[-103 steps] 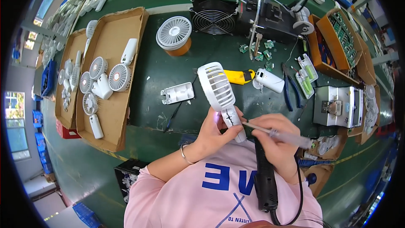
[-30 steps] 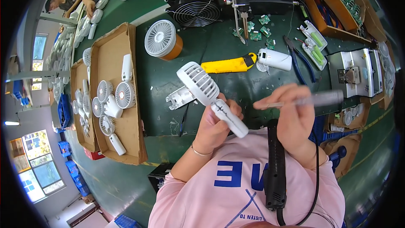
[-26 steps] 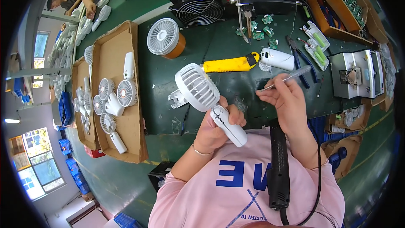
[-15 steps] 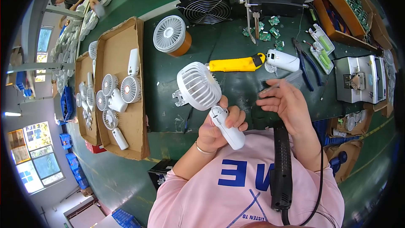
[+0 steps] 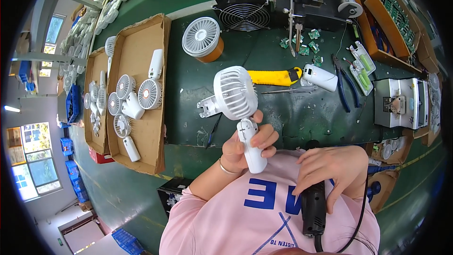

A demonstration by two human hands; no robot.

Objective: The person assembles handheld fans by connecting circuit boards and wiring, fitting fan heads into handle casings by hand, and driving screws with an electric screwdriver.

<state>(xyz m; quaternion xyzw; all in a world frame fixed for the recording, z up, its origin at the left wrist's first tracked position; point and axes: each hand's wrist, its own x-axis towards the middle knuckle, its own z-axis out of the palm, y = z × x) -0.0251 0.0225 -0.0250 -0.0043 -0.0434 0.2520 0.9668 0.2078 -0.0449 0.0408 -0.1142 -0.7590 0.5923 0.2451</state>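
My left hand [image 5: 252,144] is closed round the white handle of a handheld fan [image 5: 236,93], its round grille upright over the green bench. Beside the grille is a white part with a notched end [image 5: 209,106]; I cannot tell whether it joins the fan. My right hand [image 5: 330,172] is over a black corded tool [image 5: 314,212], like an electric screwdriver, hanging before my chest. Its fingers and thumb are apart on either side of the tool. On the bench lie slim tweezers [image 5: 290,90], a yellow utility knife [image 5: 273,76] and a white handle housing [image 5: 320,77].
Cardboard trays [image 5: 163,89] with fans stand at the left. Behind are a fan on an orange tub [image 5: 210,55], a black cooling fan [image 5: 243,14] and a soldering stand [image 5: 296,14]. Blue-handled pliers [image 5: 348,85], green circuit boards [image 5: 314,47] and a white fixture [image 5: 401,104] are at the right.
My right hand has come down from over the bench to the black tool. The tweezers now show lying on the bench. My left hand still holds the fan, now more upright.
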